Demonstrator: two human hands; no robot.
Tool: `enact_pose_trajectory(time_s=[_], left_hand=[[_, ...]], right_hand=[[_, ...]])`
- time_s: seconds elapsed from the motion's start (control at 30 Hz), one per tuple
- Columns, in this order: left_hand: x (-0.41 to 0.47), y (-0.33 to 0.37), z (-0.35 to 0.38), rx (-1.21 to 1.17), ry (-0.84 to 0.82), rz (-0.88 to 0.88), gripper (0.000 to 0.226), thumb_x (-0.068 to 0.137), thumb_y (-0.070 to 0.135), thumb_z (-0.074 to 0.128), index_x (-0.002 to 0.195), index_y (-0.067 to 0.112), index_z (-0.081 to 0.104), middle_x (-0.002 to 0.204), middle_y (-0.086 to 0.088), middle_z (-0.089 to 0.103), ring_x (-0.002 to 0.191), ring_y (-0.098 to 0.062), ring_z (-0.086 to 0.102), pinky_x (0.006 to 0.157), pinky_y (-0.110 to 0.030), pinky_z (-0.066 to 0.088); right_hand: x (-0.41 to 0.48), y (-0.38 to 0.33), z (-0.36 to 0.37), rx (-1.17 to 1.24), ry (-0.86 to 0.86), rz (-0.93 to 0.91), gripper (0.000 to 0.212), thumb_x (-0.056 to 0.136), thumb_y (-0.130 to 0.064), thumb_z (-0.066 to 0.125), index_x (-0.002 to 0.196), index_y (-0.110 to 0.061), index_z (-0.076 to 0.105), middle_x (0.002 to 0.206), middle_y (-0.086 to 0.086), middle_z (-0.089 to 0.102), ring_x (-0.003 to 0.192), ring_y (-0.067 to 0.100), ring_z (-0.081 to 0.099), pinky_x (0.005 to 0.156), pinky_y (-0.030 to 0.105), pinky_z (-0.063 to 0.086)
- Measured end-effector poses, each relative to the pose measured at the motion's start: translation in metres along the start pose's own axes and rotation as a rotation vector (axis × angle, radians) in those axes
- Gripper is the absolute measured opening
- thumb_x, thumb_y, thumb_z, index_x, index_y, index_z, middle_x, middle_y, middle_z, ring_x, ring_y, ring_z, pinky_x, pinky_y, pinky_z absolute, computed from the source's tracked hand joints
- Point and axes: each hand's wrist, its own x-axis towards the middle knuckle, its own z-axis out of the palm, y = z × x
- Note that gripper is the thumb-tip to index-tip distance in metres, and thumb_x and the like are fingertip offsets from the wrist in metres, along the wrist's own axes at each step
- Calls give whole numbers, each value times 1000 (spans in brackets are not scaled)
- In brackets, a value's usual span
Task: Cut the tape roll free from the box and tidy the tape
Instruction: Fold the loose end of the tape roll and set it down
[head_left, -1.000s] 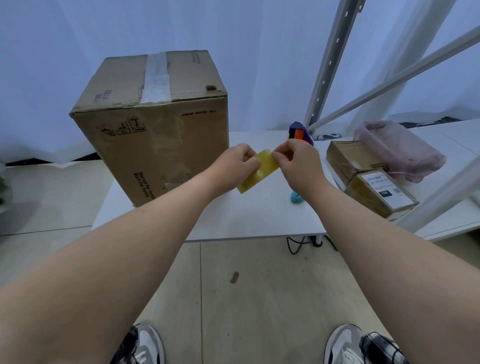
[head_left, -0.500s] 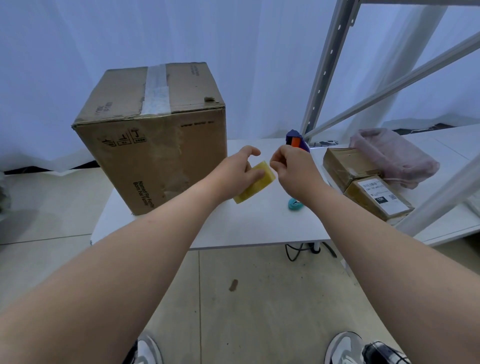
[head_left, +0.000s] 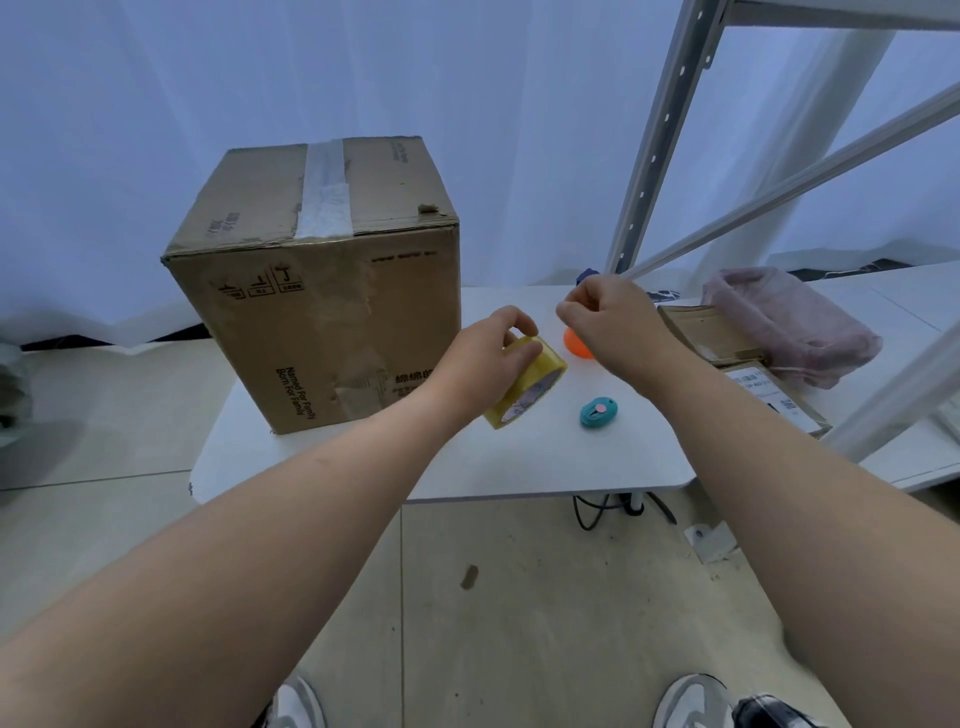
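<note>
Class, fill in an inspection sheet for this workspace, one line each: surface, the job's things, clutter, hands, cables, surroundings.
Surface: white table, bare along its near edge.
Job's things: yellow tape roll held above the table; cardboard box upright at the left, taped on top; teal cutter lying on the table.
Clutter: orange object partly hidden; small parcels; pink bag.
Hands: left hand grips the tape roll; right hand pinched shut beside it, anything held is too small to tell.
Cables: black cable under the table.
Surroundings: white curtain, metal rack, tiled floor.
</note>
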Motion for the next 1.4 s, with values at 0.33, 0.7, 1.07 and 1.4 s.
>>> enact_pose_trajectory(time_s=[0.33, 0.7, 1.07, 1.4], left_hand=[[2, -9, -5, -64, 34, -75, 17, 93, 28, 56, 106, 17, 57, 84, 3, 54, 71, -12, 51, 62, -27, 45], [-2, -4, -11, 7, 108, -39, 18, 93, 28, 54, 107, 16, 55, 95, -2, 56, 83, -19, 54, 72, -34, 50], [0, -4, -9, 177, 63, 50, 24, 97, 27, 49, 119, 22, 55, 103, -5, 51, 87, -20, 53, 71, -27, 41], [-9, 20, -16, -427, -220, -183, 37, 94, 27, 56, 130, 31, 49, 112, -3, 62, 97, -18, 57, 75, -27, 46]], right_hand=[[-7, -8, 4, -197, -57, -275, 21, 92, -8, 52, 111, -17, 47, 81, 4, 63, 74, 20, 61, 71, 31, 52], [-8, -1, 10, -546, -66, -412, 32, 92, -22, 56, 121, -10, 62, 115, 13, 64, 104, 27, 58, 92, 39, 49], [-2, -10, 8, -322, -158, -186, 16, 91, -19, 58, 97, -11, 70, 97, 3, 64, 86, 16, 58, 83, 31, 49], [3, -7, -9, -303, 77, -90, 16, 92, -13, 52, 95, -8, 66, 99, 11, 64, 83, 21, 54, 74, 30, 41]])
